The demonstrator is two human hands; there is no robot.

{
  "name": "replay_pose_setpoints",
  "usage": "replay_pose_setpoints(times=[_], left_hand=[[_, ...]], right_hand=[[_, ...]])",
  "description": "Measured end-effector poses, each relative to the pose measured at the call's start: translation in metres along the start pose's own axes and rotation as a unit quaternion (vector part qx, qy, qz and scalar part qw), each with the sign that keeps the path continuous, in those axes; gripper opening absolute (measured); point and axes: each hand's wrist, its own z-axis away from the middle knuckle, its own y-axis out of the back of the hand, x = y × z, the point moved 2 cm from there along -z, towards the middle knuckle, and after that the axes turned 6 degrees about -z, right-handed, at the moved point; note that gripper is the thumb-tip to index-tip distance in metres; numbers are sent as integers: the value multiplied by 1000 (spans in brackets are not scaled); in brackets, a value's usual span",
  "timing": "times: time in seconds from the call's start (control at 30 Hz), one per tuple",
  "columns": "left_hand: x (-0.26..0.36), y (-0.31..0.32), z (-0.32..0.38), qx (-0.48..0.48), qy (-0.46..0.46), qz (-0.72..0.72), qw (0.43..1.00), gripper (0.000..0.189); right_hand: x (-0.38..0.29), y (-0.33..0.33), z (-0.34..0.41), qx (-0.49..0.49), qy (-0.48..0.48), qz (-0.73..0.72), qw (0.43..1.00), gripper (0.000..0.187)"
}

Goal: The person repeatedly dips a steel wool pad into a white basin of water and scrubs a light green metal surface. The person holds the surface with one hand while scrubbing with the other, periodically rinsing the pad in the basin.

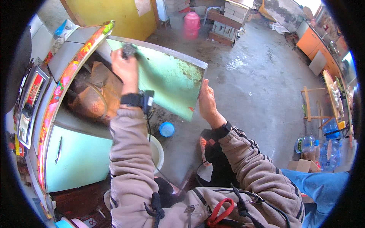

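A pale green cabinet door stands swung out from a tiled counter, with brown stains along its upper and far part. My left hand grips a dark grey scrubbing pad against the door's upper left part; the pad is blurred and its exact kind is hard to tell. Against the door's right edge rests my right hand, its fingers partly hidden behind the panel. Inside the open cabinet lies a brown paper or woven sack. A second green door, with a metal handle, is closed at the lower left.
Below the open door, a blue-rimmed cup and a white basin stand on the concrete floor. A gas stove is on the counter. A pink thermos stands farther off. Plastic bottles and another person's jeans-clad leg are at right.
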Motion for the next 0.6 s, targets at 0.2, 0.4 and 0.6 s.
replay_pose_setpoints(times=[0.2,0.4,0.6], left_hand=[[30,-1,71,-54,-30,150,987,28],[-57,-21,-20,-10,28,5,1000,19],[-12,-1,15,-17,-46,33,998,25]], right_hand=[[2,8,-1,8,-3,11,1000,50],[-4,-3,4,4,14,11,1000,53],[-11,-12,10,-6,3,3,1000,56]])
